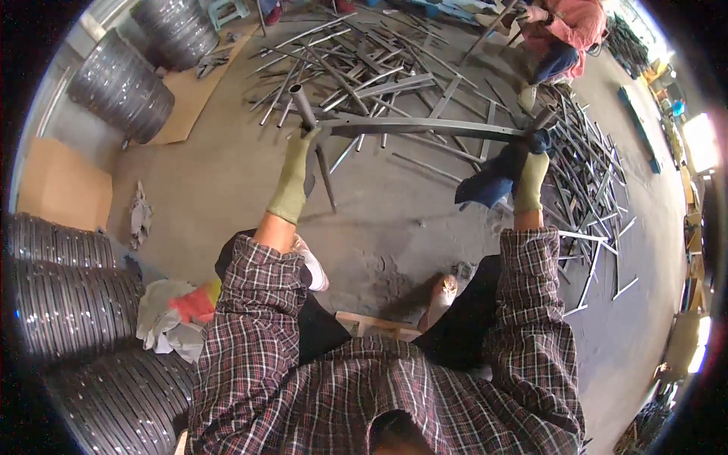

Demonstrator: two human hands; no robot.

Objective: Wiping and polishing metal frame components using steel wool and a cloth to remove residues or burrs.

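I hold up a grey metal frame (pixel 413 125), a flat crossbar with a round tube at each end. My left hand (pixel 294 174), in a glove with a yellow-green cuff, is closed round the left tube where the crossbar meets it. That tube reaches below the hand toward the floor. At the other end my right hand (pixel 533 178), gloved alike, grips a dark blue rag (pixel 491 176) against the right tube. The rag hangs down to the left of this hand and hides its fingers in part.
Loose metal tubes and bars (pixel 371 72) lie heaped ahead, and welded frames (pixel 595 182) are piled at the right. Stacks of dark ring-shaped strips (pixel 72 303) stand at the left beside cardboard (pixel 64 182) and cloths (pixel 163 311). A person (pixel 565 34) works at the far right.
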